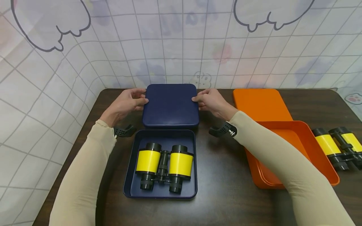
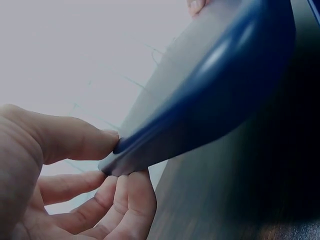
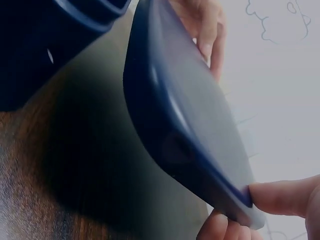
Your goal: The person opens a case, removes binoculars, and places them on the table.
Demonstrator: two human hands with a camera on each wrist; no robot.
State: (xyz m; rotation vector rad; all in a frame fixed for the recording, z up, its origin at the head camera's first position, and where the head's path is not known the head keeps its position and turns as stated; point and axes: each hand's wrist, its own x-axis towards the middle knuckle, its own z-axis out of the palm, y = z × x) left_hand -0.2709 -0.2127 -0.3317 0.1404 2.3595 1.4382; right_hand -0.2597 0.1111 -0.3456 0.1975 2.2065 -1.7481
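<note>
A dark blue lid is held level between both hands, just behind a matching dark blue box. My left hand pinches its left edge, thumb on top and fingers beneath. The right hand grips the opposite edge the same way. In both wrist views the lid is raised over the dark table, with a shadow under it. Inside the open box lies a pair of yellow and black binoculars, eyepieces toward me.
At the right stands an open orange box, partly behind the right sleeve, with an orange lid behind it. A second pair of yellow and black binoculars lies beyond it. A patterned cloth wall borders the dark wooden table.
</note>
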